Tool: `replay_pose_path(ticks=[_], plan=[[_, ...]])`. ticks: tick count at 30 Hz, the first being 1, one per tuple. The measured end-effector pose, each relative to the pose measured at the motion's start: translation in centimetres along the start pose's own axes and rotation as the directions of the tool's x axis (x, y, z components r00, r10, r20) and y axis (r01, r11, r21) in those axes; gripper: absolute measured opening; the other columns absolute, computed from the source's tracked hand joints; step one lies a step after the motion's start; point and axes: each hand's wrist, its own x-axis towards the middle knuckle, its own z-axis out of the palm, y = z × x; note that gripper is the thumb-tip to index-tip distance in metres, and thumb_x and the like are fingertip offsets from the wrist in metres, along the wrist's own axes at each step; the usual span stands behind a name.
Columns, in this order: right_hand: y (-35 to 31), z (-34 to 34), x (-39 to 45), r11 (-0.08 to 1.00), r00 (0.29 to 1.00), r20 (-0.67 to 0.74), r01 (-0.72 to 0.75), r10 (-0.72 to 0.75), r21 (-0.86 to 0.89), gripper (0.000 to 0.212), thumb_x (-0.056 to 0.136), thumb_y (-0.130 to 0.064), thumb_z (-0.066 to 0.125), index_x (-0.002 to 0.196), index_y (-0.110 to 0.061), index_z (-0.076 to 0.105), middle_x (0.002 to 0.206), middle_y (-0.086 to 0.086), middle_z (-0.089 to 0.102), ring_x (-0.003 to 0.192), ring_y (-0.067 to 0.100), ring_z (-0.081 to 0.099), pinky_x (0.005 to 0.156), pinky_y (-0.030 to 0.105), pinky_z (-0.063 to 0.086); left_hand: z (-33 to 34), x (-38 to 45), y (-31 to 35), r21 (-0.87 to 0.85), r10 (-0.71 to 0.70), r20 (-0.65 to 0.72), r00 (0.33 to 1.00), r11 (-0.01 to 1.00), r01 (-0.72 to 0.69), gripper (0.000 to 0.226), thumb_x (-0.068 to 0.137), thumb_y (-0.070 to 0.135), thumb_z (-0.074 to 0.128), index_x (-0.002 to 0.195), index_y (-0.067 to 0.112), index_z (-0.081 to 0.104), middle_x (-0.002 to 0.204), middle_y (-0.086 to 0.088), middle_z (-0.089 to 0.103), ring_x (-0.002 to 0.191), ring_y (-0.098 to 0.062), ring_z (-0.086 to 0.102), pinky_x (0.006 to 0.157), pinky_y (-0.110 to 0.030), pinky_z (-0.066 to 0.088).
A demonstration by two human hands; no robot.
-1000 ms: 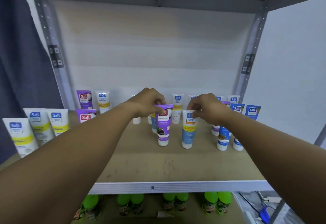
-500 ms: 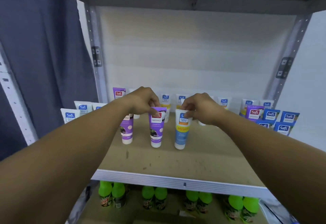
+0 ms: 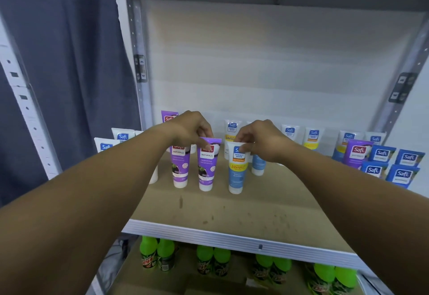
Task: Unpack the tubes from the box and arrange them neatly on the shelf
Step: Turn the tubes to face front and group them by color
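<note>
Purple tube (image 3: 207,167) and blue-white tube (image 3: 236,171) stand cap-down, side by side on shelf (image 3: 232,211).

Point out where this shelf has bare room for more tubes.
Free: the shelf board between the front lip and the held purple tube and blue-white tube. Crowded: the back row, the left post side, and the blue tubes at right.

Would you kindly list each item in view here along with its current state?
left hand: pinching a purple tube's top
right hand: pinching the blue-and-white tube's top
purple tube: upright on its cap, held
second purple tube: upright, free
blue-and-white tube: upright, held
shelf: partly stocked
green-capped bottles: upright on the shelf below
</note>
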Motion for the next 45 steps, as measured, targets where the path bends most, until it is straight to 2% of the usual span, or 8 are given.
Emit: replay_pose_path(ticks=[11, 18, 31, 34, 37, 39, 42, 45], plan=[[0.1, 0.3, 0.4, 0.998, 0.999, 0.001, -0.032, 0.032, 0.047, 0.027, 0.08, -0.005, 0.075, 0.106, -0.014, 0.073, 0.102, 0.004, 0.072, 0.092, 0.017, 0.068, 0.083, 0.036, 0.058, 0.0, -0.2, -0.4, -0.062, -0.004, 0.007, 1.0, 0.998, 0.004, 0.017, 0.084, 0.02, 0.078, 0.101, 0.022, 0.075, 0.096, 0.005, 0.077, 0.084, -0.008, 0.07, 0.066, -0.019, 0.051], [0.3, -0.3, -0.2, 0.995, 0.999, 0.004, -0.054, 0.054, 0.087, 0.027, 0.078, 0.0, 0.075, 0.102, -0.014, 0.075, 0.101, 0.006, 0.073, 0.092, 0.017, 0.069, 0.081, 0.035, 0.059, 0.1, -0.3, -0.5, -0.059, 0.007, 0.0, 1.0, 0.998, -0.007, 0.014, 0.083, 0.021, 0.079, 0.095, 0.027, 0.073, 0.098, 0.004, 0.077, 0.089, -0.015, 0.071, 0.075, -0.027, 0.055], [1.0, -0.4, -0.7, 0.994, 0.997, -0.008, -0.08, 0.08, 0.08, 0.027, 0.08, -0.005, 0.076, 0.105, -0.015, 0.075, 0.104, 0.003, 0.072, 0.095, 0.015, 0.068, 0.082, 0.031, 0.058, 0.4, 0.0, -1.0, -0.085, 0.011, -0.008, 1.0, 0.996, -0.011, 0.016, 0.084, 0.023, 0.079, 0.099, 0.026, 0.074, 0.1, 0.004, 0.076, 0.086, -0.01, 0.07, 0.068, -0.022, 0.053], [1.0, -0.5, -0.8, 0.997, 0.998, -0.017, -0.052, 0.053, 0.05, 0.026, 0.079, -0.015, 0.078, 0.104, -0.019, 0.074, 0.102, -0.001, 0.073, 0.095, 0.012, 0.067, 0.082, 0.027, 0.055, 0.4, -0.1, -1.4, -0.102, 0.012, -0.002, 1.0, 0.995, -0.012, 0.02, 0.083, 0.025, 0.08, 0.102, 0.025, 0.074, 0.099, 0.007, 0.076, 0.088, -0.01, 0.071, 0.072, -0.024, 0.057], [0.4, -0.5, -0.5, 0.998, 0.998, -0.053, -0.022, 0.026, 0.065, 0.028, 0.08, -0.026, 0.078, 0.107, -0.019, 0.073, 0.099, -0.003, 0.073, 0.091, 0.01, 0.067, 0.069, 0.013, 0.047, -0.2, -0.2, -2.2, -0.175, 0.016, -0.005, 1.0, 0.984, -0.016, 0.028, 0.078, 0.023, 0.084, 0.104, 0.025, 0.074, 0.099, 0.009, 0.076, 0.093, -0.008, 0.072, 0.085, -0.033, 0.059], [-0.5, -0.3, 0.0, 0.998, 0.996, -0.091, 0.021, -0.016, 0.055, 0.03, 0.081, -0.029, 0.076, 0.109, -0.018, 0.072, 0.1, -0.003, 0.072, 0.089, 0.009, 0.065, 0.069, 0.011, 0.045, -0.9, -0.5, -2.7, -0.19, 0.011, -0.017, 1.0, 0.982, -0.014, 0.035, 0.076, 0.02, 0.086, 0.108, 0.021, 0.073, 0.102, 0.007, 0.076, 0.096, -0.007, 0.071, 0.088, -0.031, 0.058], [-2.3, 0.2, 1.1, 0.995, 0.988, -0.128, 0.097, -0.092, 0.035, 0.035, 0.082, -0.032, 0.076, 0.113, -0.018, 0.07, 0.107, -0.002, 0.071, 0.094, 0.009, 0.064, 0.084, 0.021, 0.051, -2.1, -0.9, -3.6, -0.122, -0.003, 0.007, 1.0, 0.993, 0.004, 0.044, 0.073, 0.017, 0.087, 0.114, 0.018, 0.071, 0.106, 0.005, 0.074, 0.099, -0.007, 0.069, 0.087, -0.028, 0.057], [-4.3, 1.1, 2.5, 0.99, 0.986, -0.096, 0.141, -0.139, 0.013, 0.041, 0.079, -0.032, 0.078, 0.116, -0.017, 0.069, 0.111, -0.001, 0.071, 0.095, 0.009, 0.064, 0.088, 0.025, 0.053, -2.7, -0.8, -4.8, 0.053, -0.038, 0.059, 0.998, 0.998, 0.035, 0.043, 0.073, 0.02, 0.088, 0.112, 0.022, 0.071, 0.105, 0.008, 0.074, 0.097, -0.008, 0.068, 0.086, -0.029, 0.057]])
